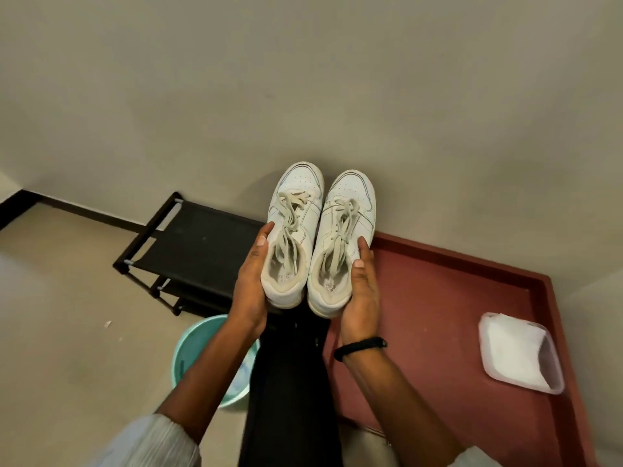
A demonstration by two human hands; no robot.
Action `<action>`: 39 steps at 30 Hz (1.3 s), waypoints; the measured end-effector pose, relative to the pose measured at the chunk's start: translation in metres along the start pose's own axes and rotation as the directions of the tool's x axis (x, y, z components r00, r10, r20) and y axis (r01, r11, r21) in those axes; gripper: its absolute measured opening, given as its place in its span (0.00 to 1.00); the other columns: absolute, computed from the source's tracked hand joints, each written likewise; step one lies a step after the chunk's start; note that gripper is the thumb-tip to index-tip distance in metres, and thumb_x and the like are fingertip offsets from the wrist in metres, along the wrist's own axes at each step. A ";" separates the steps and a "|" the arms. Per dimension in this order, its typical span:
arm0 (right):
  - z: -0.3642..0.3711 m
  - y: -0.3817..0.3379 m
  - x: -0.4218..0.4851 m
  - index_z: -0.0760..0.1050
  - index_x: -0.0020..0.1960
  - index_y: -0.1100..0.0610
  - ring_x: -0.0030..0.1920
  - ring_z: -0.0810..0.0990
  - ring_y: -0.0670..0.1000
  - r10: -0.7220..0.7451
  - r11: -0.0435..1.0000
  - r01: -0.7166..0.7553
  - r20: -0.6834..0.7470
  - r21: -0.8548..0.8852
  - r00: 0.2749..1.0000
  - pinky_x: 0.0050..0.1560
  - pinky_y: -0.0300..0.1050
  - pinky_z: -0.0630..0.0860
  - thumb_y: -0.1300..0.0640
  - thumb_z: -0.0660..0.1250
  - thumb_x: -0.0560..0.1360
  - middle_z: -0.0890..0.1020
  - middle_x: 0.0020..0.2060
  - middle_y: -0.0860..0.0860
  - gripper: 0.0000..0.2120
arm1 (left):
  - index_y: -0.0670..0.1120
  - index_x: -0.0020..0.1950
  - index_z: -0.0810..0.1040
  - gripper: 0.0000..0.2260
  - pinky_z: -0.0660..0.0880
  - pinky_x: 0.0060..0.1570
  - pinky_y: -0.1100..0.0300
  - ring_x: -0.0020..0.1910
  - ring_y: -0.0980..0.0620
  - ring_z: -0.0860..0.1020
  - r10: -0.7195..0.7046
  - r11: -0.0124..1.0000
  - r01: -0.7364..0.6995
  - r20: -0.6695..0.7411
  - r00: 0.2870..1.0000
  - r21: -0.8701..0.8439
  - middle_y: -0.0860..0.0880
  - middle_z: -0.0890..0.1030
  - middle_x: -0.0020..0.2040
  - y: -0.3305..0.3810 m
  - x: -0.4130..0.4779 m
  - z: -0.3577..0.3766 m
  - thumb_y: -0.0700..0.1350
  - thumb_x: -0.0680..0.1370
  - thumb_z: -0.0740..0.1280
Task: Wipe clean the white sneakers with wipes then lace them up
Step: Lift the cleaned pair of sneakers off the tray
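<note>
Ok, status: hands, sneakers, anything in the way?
Left hand grips left-hand sneaker, right hand grips right-hand sneaker. Both held up, laces loose. Wipes on red table, nothing blocking them.

The left sneaker and the right sneaker are seen in white, outlined with thin dark stitching and dotted with small perforations over the toes. Their laces are a duller cream-grey. The wristband and trousers are black, the sleeve pale and finely ribbed. The rack is black with silvery joints, the bucket mint green, the desk brick red. White wipes are kept in a clear container. The wall and floor are beige, divided by black skirting.
</note>
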State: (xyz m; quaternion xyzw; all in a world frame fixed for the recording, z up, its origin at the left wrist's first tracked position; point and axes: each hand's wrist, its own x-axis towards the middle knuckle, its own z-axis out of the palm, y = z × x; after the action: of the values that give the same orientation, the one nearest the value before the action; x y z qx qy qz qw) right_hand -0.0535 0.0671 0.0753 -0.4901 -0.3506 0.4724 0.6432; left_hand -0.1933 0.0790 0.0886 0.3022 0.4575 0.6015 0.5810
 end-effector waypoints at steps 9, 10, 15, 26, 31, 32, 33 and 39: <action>0.110 0.072 -0.007 0.68 0.68 0.38 0.74 0.55 0.35 0.125 0.992 -0.125 0.033 -0.018 0.992 0.63 0.24 0.61 0.57 0.58 0.84 0.58 0.79 0.47 0.18 | 0.49 0.72 0.74 0.21 0.79 0.59 0.51 0.63 0.45 0.81 -0.074 0.996 0.078 -0.100 0.992 0.040 0.45 0.82 0.65 0.033 0.058 -0.113 0.52 0.80 0.62; 0.117 0.079 -0.007 0.66 0.69 0.39 0.74 0.54 0.35 0.142 0.990 -0.140 0.041 -0.031 0.989 0.60 0.21 0.61 0.57 0.57 0.84 0.57 0.79 0.47 0.18 | 0.48 0.72 0.74 0.20 0.81 0.56 0.54 0.62 0.46 0.81 -0.087 0.995 0.092 -0.102 0.991 0.039 0.45 0.82 0.64 0.032 0.065 -0.124 0.51 0.81 0.61; 0.135 0.116 0.005 0.63 0.72 0.41 0.72 0.54 0.34 0.229 0.970 -0.220 0.087 -0.104 0.969 0.54 0.17 0.62 0.59 0.56 0.84 0.55 0.79 0.49 0.20 | 0.46 0.73 0.72 0.18 0.81 0.56 0.55 0.61 0.46 0.82 -0.164 0.986 0.165 -0.112 0.980 0.000 0.44 0.82 0.65 0.014 0.095 -0.164 0.47 0.85 0.56; 0.146 0.171 0.025 0.66 0.70 0.42 0.78 0.56 0.49 0.383 0.923 -0.380 0.056 -0.056 0.922 0.77 0.52 0.58 0.63 0.57 0.84 0.54 0.79 0.48 0.21 | 0.46 0.72 0.75 0.17 0.82 0.51 0.58 0.59 0.49 0.83 -0.272 0.962 0.274 -0.140 0.952 -0.004 0.45 0.82 0.64 -0.023 0.137 -0.199 0.48 0.85 0.57; 0.144 0.188 0.026 0.70 0.67 0.39 0.77 0.60 0.51 0.444 0.896 -0.444 0.052 -0.004 0.895 0.76 0.54 0.61 0.63 0.57 0.83 0.57 0.79 0.49 0.22 | 0.47 0.73 0.73 0.18 0.81 0.56 0.56 0.62 0.46 0.81 -0.267 0.957 0.277 -0.113 0.957 0.083 0.45 0.82 0.65 -0.029 0.141 -0.212 0.48 0.85 0.56; 0.144 0.191 0.026 0.72 0.65 0.36 0.77 0.61 0.51 0.455 0.890 -0.455 0.050 0.001 0.889 0.76 0.56 0.61 0.63 0.58 0.83 0.58 0.79 0.49 0.22 | 0.48 0.73 0.73 0.18 0.81 0.56 0.56 0.62 0.46 0.81 -0.273 0.953 0.284 -0.106 0.956 0.105 0.45 0.82 0.65 -0.029 0.142 -0.213 0.48 0.85 0.56; 0.143 0.193 0.026 0.73 0.63 0.33 0.77 0.61 0.52 0.463 0.886 -0.464 0.045 0.003 0.885 0.76 0.57 0.62 0.62 0.58 0.83 0.58 0.79 0.50 0.23 | 0.48 0.73 0.73 0.18 0.81 0.56 0.57 0.63 0.46 0.81 -0.281 0.948 0.291 -0.094 0.955 0.126 0.45 0.81 0.65 -0.029 0.144 -0.215 0.49 0.85 0.56; 0.143 0.193 0.030 0.70 0.65 0.39 0.75 0.65 0.54 0.514 0.856 -0.517 0.064 0.027 0.855 0.72 0.52 0.68 0.67 0.56 0.83 0.60 0.78 0.50 0.23 | 0.48 0.73 0.73 0.18 0.78 0.60 0.53 0.64 0.46 0.80 -0.283 0.930 0.296 -0.090 0.955 0.219 0.46 0.81 0.65 -0.029 0.150 -0.222 0.48 0.85 0.55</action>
State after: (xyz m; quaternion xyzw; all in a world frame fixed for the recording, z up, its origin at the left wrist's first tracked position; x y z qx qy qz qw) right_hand -0.2257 0.1522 -0.0712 -0.5392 -0.2138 0.6478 0.4939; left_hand -0.4011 0.1785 -0.0514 0.2795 0.5798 0.4603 0.6114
